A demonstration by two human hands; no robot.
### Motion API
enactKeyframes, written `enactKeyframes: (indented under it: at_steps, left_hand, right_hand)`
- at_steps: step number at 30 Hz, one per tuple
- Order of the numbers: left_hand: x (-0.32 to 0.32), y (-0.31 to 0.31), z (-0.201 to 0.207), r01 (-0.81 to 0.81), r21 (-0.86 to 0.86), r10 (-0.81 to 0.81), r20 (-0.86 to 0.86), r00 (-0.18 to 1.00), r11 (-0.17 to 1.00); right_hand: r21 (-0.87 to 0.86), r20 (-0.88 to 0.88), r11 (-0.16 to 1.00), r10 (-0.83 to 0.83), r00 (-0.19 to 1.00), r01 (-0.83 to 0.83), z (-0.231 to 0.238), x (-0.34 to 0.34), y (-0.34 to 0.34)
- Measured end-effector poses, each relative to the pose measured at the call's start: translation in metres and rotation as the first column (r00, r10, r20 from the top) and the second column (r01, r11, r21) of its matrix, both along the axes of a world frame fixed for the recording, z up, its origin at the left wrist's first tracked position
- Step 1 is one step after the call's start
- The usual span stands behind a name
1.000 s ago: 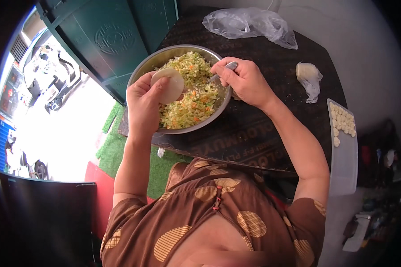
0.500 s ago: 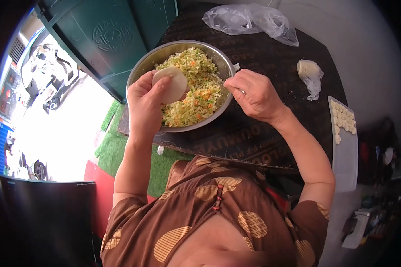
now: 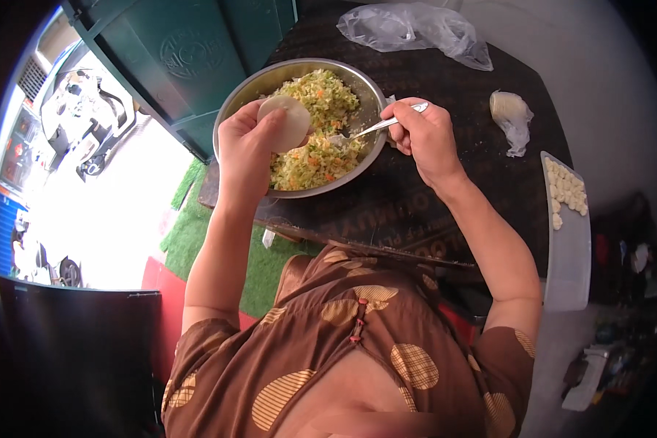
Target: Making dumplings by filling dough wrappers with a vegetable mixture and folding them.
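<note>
I note a crumpled clear plastic bag [image 3: 415,29] at the far edge of the dark worktop [image 3: 445,190]. A smaller clear bag [image 3: 511,117], holding a pale lump, lies toward its right side.

A round, pale dough wrapper [image 3: 286,123] lies flat and bare in the cupped left hand [image 3: 248,150], held over the near rim of a wide steel bowl [image 3: 230,120]. A metal spoon [image 3: 376,128], gripped in the right hand [image 3: 423,135], dips into the bowl's shredded green-and-orange vegetable filling [image 3: 317,150].
</note>
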State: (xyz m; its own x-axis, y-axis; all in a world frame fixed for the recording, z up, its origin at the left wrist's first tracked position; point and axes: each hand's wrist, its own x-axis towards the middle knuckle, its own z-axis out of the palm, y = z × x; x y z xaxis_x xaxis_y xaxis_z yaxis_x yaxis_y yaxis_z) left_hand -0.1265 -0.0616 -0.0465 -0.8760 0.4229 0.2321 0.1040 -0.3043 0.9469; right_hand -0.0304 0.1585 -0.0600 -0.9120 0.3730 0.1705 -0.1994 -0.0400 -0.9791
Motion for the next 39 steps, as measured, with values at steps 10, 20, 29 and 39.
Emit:
enactKeyframes:
  at_steps: [10, 20, 29, 39]
  left_hand:
    - [-0.005, -0.002, 0.009, -0.012, -0.063, 0.017, 0.067, 0.998, 0.998]
    - [-0.015, 0.0, 0.011, 0.118, -0.004, -0.108, 0.364, 0.925, 0.993]
    - [-0.006, 0.023, 0.005, 0.106, 0.249, -0.213, 0.454, 0.865, 0.963]
    - [-0.005, 0.027, 0.003, 0.038, 0.255, -0.162, 0.486, 0.859, 0.966]
  right_hand:
    - [-0.265, 0.067, 0.964, 0.034, 0.997, -0.015, -0.009, 0.008, 0.01]
    - [-0.237, -0.109, 0.967, -0.125, 0.986, 0.096, 0.016, 0.017, 0.003]
    - [0.443, -0.438, 0.843, -0.093, 0.894, 0.305, 0.012, 0.02, -0.033]
    - [0.795, -0.596, 0.222, 0.461, 0.657, 0.565, -0.007, 0.019, -0.038]
